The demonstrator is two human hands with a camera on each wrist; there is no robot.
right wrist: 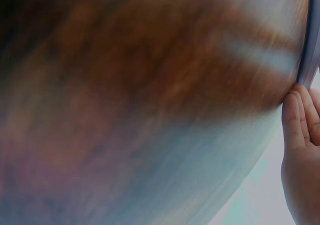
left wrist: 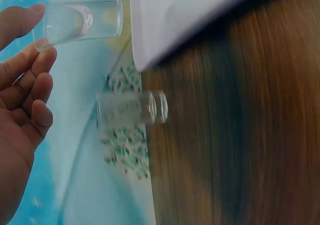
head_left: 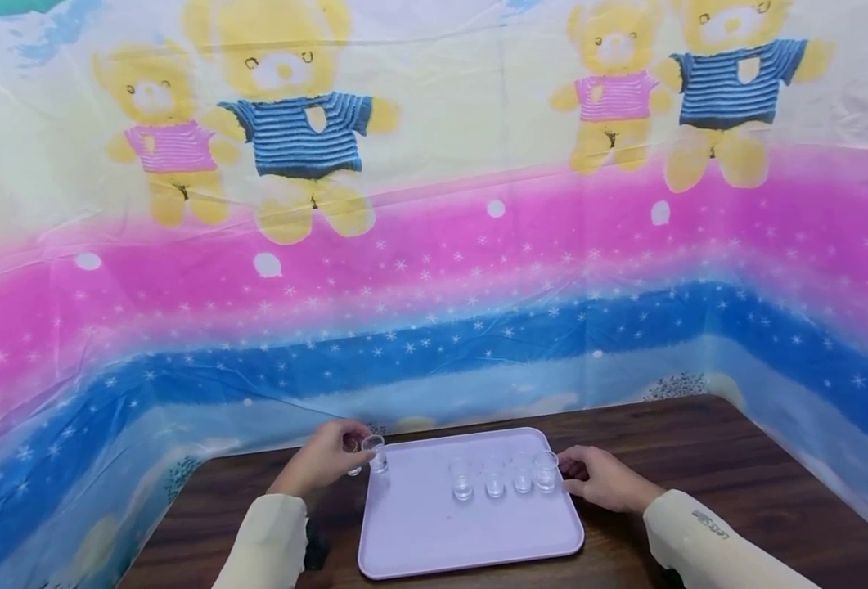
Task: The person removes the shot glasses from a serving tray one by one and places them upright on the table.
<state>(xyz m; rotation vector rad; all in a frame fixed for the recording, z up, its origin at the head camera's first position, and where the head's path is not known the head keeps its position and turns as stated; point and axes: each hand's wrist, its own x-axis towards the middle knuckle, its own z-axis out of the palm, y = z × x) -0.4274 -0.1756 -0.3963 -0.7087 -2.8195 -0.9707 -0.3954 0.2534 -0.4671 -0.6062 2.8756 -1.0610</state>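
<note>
Pinching clear shot glass (left wrist: 80, 22) w/ left hand (head_left: 323, 454), thumb & forefinger pressing opp. sides near the mouth, other fingers curling loosely below. Holding it lower L of ctr in head view, by upper-left corner of lilac tray (head_left: 411, 519); not managing to tell if base is touching.

Prob. handling light, stiff, slick & fragile, so squeezing gently; gripping near the mouth OK, but maybe steadier taking hold mid-wall, w/ weight prob. sitting in thick base.

Pointing mouth up, base down in head view, long axis running near vert. & leaning slightly L at top. In L wrist view, lying across upper left of frame: mouth facing L, base facing R, axis running approx. horiz.

Standing on desk (head_left: 662, 442) just L of tray: second shot glass (left wrist: 132, 108). Standing upright in a row on tray's right half: four shot glasses (head_left: 495, 484).

Resting right hand (head_left: 606, 478) at tray's right edge, near rightmost glass; not managing to tell if fingers are grasping anything or merely touching.
</note>
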